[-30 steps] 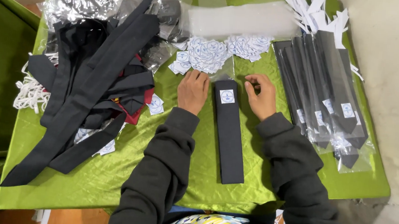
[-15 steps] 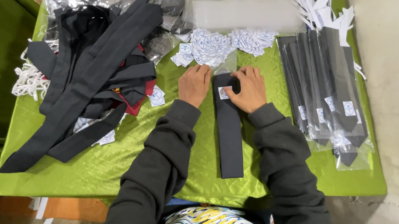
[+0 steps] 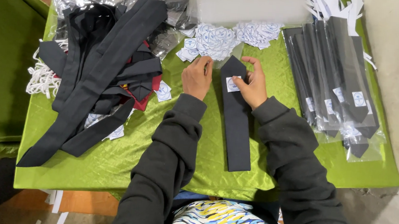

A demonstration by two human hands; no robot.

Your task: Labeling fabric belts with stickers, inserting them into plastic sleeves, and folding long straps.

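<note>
1. The folded tie (image 3: 235, 124) lies lengthwise on the table (image 3: 124, 167), at its middle.
2. A small label (image 3: 232, 84) sits on the tie's far end.
3. Left of the tie lies the heap of loose ties (image 3: 103, 71).
4. Right of the tie lie the bagged ties (image 3: 339, 85).
5. Behind the tie lies the pile of labels (image 3: 224, 36).
6. The left hand (image 3: 197, 77) rests just left of the tie; the right hand (image 3: 251, 83) touches its far end.

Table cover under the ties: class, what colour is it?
The table cover is bright green, shown in the head view.
</note>
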